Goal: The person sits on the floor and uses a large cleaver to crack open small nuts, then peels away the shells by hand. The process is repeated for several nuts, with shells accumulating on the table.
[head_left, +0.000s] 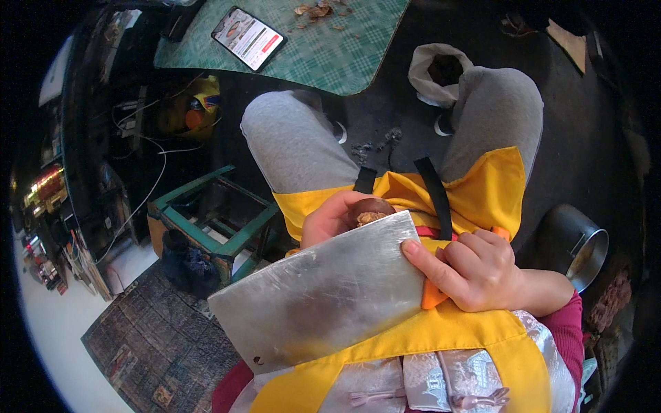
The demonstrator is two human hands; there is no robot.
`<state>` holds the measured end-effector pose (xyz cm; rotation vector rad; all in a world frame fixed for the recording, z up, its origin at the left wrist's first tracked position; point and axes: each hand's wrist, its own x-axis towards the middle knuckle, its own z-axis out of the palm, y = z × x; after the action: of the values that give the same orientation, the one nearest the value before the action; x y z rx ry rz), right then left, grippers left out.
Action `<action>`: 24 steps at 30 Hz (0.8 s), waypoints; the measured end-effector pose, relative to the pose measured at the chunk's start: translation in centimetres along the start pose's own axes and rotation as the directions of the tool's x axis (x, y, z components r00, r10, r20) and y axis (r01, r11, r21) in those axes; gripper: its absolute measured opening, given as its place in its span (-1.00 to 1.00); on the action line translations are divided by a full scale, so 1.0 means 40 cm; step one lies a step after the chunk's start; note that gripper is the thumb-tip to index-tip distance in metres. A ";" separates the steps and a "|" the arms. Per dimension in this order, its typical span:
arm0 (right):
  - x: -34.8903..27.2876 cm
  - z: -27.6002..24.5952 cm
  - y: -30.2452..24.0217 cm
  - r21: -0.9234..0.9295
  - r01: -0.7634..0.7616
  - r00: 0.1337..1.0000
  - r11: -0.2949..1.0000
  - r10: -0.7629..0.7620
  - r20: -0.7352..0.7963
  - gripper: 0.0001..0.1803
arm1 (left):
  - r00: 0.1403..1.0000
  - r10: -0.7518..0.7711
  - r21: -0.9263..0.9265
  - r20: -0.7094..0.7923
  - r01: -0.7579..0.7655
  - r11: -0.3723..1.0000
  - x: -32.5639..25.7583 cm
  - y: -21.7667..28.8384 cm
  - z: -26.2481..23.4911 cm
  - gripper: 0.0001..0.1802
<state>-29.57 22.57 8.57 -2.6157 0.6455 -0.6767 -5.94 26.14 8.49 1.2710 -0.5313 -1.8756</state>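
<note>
My right hand (475,272) is closed round the orange handle (434,294) of a wide cleaver, with a finger pressed along the blade near it. The broad steel blade (313,292) lies slanted across my lap and chest, its far corner toward the lower left. Behind the blade's upper edge, my left hand (330,217) pinches a small round brown thing (372,208) with a smooth dark skin and a rough tan patch. The blade's edge meets or nearly meets that patch; contact cannot be made out. Part of my left hand is hidden behind the blade.
Ahead stands a table with a green checked cover (330,62), a phone (248,39) and brown scraps (317,10). A white-lined bin (420,72) is beyond my right knee. A metal pot (575,244) stands at right, a green stool frame (206,220) at left.
</note>
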 end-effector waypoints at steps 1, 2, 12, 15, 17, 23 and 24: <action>0.001 0.000 0.000 -0.005 0.001 1.000 1.000 -0.001 0.003 -0.34 | 0.999 0.025 -0.013 0.037 -0.024 1.000 0.001 -0.004 -0.005 -0.45; 0.002 -0.002 0.000 -0.009 0.002 1.000 1.000 -0.001 0.006 -0.35 | 1.000 0.009 0.038 -0.003 -0.009 0.999 -0.001 -0.004 -0.001 -0.45; 0.004 -0.026 -0.008 0.040 -0.023 0.995 0.999 0.019 0.093 -0.45 | 0.981 0.187 0.167 0.043 -0.192 0.967 -0.015 -0.029 0.010 -0.60; 0.006 -0.027 -0.010 0.065 -0.014 0.996 0.998 0.008 0.094 -0.45 | 0.982 0.189 0.176 0.020 -0.190 0.966 -0.027 -0.028 0.018 -0.60; 0.003 -0.028 -0.014 0.070 -0.016 0.996 0.997 0.009 0.091 -0.44 | 0.987 0.159 0.194 0.017 -0.159 0.968 -0.036 -0.026 0.019 -0.60; 0.002 -0.025 -0.016 0.071 -0.010 0.997 0.997 0.005 0.079 -0.44 | 0.992 0.122 0.350 0.028 -0.124 0.929 -0.064 -0.016 -0.004 -0.58; 0.004 -0.028 -0.018 0.074 -0.008 0.996 0.997 0.002 0.088 -0.44 | 0.985 0.164 0.321 0.061 -0.175 0.931 -0.069 -0.027 -0.014 -0.58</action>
<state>-29.78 22.82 9.85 -2.5578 0.5891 -0.5696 -5.32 29.02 9.08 1.3559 -0.9711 -1.7130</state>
